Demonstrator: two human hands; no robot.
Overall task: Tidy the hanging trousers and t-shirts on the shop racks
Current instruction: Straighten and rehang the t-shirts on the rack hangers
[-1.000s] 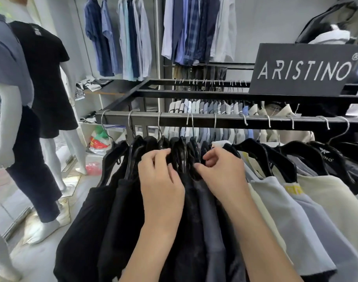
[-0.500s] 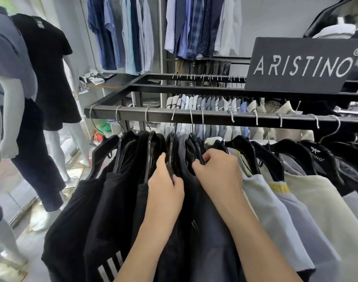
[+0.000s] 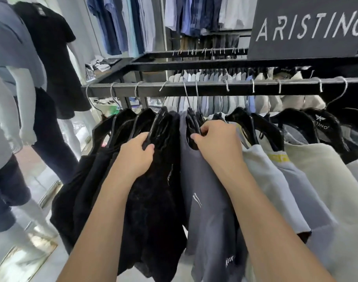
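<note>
The hands are wider apart than half a second ago. The left hand (image 3: 136, 157) and the black t-shirts (image 3: 149, 200) are further left along the rail (image 3: 214, 88), and a gap now shows between them and the grey t-shirt (image 3: 206, 200). The left grip is clenched round the shoulder of a black hanger (image 3: 159, 127), with the thumb pressed against its end. The right hand (image 3: 219, 145) has its grip curled round the bunched hangers (image 3: 192, 123) at the grey t-shirt's neck. All of these hang by metal hooks from the near rail. Just to the right hang pale t-shirts (image 3: 275, 180). Behind the rail stands a dark sign (image 3: 308, 27) lettered ARISTINO, and mannequins (image 3: 52, 58) stand at the left.
</note>
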